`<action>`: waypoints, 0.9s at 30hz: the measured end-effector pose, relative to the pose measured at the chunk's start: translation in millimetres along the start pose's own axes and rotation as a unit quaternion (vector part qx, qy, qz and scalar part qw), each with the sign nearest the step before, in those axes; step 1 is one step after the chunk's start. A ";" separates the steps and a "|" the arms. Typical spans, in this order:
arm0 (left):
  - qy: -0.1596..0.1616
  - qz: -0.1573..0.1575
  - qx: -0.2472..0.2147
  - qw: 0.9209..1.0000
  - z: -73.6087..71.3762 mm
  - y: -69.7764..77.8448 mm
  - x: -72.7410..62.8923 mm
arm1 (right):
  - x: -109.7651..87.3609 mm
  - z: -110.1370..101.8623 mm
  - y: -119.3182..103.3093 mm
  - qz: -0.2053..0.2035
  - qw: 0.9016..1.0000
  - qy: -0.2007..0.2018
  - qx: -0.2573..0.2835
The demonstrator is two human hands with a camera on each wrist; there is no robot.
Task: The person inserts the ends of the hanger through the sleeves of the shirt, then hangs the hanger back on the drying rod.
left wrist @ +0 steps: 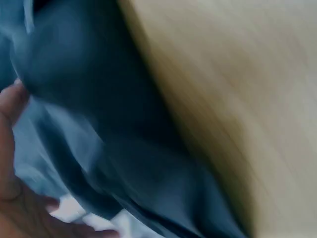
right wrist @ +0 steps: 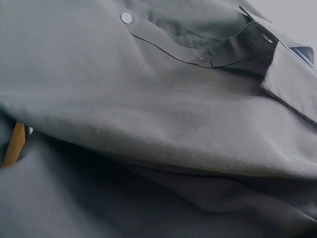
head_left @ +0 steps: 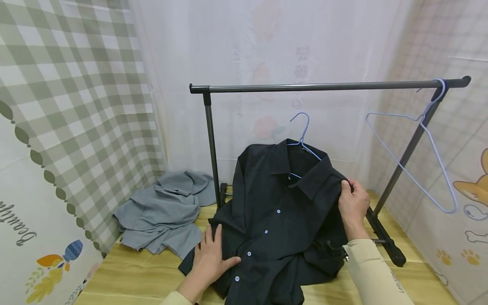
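A black button-up shirt [head_left: 263, 237] sits on a blue wire hanger [head_left: 303, 134], whose hook stands up out of the collar, below the rack's bar. Its light buttons run down the front. With thumb and fingers, my right hand [head_left: 352, 205] pinches the shirt at the shoulder on the right. My left hand [head_left: 211, 256] lies at the shirt's left side, fingers spread and thumb over the cloth. Blurred dark cloth [left wrist: 99, 74] lies beside that hand in the left wrist view. The right wrist view shows the shirt's collar [right wrist: 292, 82] and a button [right wrist: 127, 18], with the hand hidden.
A black garment rack [head_left: 324, 87] stands behind the shirt. A second blue hanger [head_left: 417, 195] hangs bare at its right end. Crumpled grey clothing [head_left: 164, 212] lies on the yellow tabletop [head_left: 126, 275] at left. Patterned curtains [head_left: 87, 106] enclose the sides and back.
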State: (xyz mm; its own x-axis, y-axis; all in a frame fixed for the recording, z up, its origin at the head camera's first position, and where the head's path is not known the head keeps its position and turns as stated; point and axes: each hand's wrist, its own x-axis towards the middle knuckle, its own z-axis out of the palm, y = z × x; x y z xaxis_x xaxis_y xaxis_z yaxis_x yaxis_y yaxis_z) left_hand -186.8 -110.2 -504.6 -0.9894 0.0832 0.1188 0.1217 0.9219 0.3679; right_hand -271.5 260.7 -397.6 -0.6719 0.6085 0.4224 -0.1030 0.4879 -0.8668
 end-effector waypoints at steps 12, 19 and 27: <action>0.088 0.116 0.116 0.983 -4.5 -16.1 2.0 | -3.9 5.5 -1.3 -0.006 1.000 0.006 0.003; 0.021 0.190 0.057 0.980 18.5 26.4 -4.8 | -4.4 5.5 -0.1 -0.006 1.000 0.007 0.004; -0.116 0.206 -0.043 0.971 14.6 49.1 2.5 | -6.2 -0.2 4.9 0.012 1.000 -0.025 -0.013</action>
State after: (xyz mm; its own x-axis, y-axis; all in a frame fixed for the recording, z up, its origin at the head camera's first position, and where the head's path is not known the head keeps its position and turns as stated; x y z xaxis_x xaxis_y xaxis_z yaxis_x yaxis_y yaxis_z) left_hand -184.4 -59.2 -499.7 -0.8454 0.5302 0.0643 0.5065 0.7579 0.4111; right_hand -267.7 259.5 -404.4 -0.7094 0.5891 0.3869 -0.0669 0.4903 -0.8690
